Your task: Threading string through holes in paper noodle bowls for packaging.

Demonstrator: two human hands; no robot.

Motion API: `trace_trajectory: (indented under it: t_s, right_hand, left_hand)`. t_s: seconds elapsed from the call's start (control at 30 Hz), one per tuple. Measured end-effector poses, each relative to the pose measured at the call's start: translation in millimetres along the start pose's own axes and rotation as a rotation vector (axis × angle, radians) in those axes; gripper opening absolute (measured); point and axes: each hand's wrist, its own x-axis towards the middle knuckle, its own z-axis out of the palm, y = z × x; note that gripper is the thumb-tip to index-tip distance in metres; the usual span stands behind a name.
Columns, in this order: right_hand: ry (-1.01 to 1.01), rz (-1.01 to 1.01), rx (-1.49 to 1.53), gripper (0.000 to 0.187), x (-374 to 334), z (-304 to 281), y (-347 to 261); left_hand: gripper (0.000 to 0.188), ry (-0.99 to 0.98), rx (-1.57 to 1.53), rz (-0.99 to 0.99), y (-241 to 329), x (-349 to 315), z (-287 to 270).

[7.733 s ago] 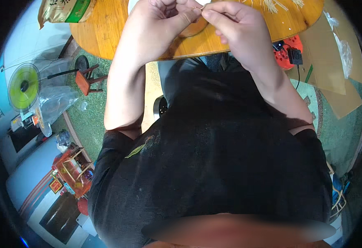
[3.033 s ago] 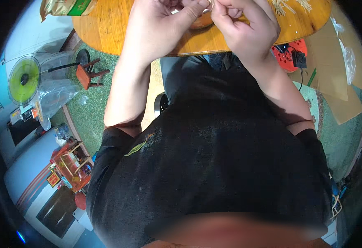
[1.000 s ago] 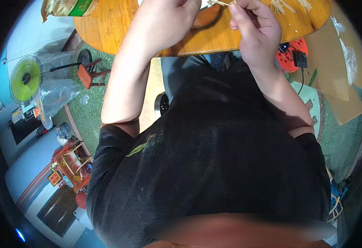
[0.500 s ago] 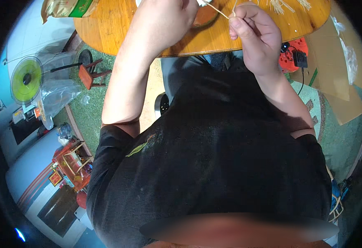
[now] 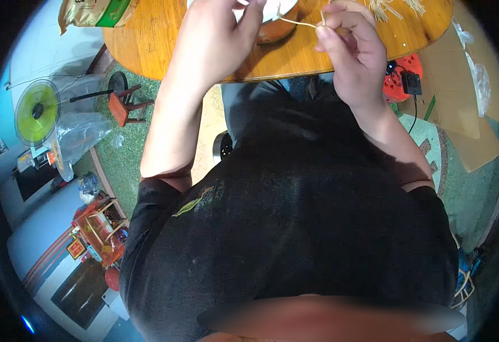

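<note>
A thin cream-coloured string (image 5: 298, 23) is pinched between the thumb and fingers of my right hand (image 5: 356, 57), above the table's near edge. From there it runs loosely left, bending upward, and a short piece rises from the pinch. My left hand (image 5: 218, 43) is at the top edge of the view, its thumb apart from the index finger at the base. The picture's edge cuts off its fingertips, so what they hold is hidden. Just right of its thumb is a white surface (image 5: 271, 10), with a rounded orange-brown thing (image 5: 278, 31) below, both partly hidden.
A wooden table (image 5: 141, 48) holds a tan and green packet (image 5: 98, 12) at far left and bundles of cream strings (image 5: 383, 8) at far right. A green fan (image 5: 37, 108) and small wooden stool (image 5: 121, 108) stand left. Cardboard (image 5: 460, 102) and a red stool-like thing (image 5: 397, 85) are right.
My left hand has shifted slightly left, and its thumb has come away from the fingers. The string, straight before, now sags. More of the white surface shows. My right hand keeps its pinch.
</note>
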Motion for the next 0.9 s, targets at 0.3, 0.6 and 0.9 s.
trace_trajectory:
  t_s: [0.3, 0.6, 0.9]
  right_hand:
    - [-0.13, 0.763, -0.624, 0.003, 17, 29, -67]
    - [-0.447, 0.696, -0.574, 0.005, 46, 54, -82]
    - [-0.632, 0.85, -0.792, 0.016, 79, 65, -88]
  left_hand:
    - [0.013, 0.099, 0.243, 0.327, -43, -11, 14]
    - [0.006, 0.164, 0.224, 0.367, -47, -23, 17]
    - [0.007, 0.154, 0.324, 0.319, -49, -31, -3]
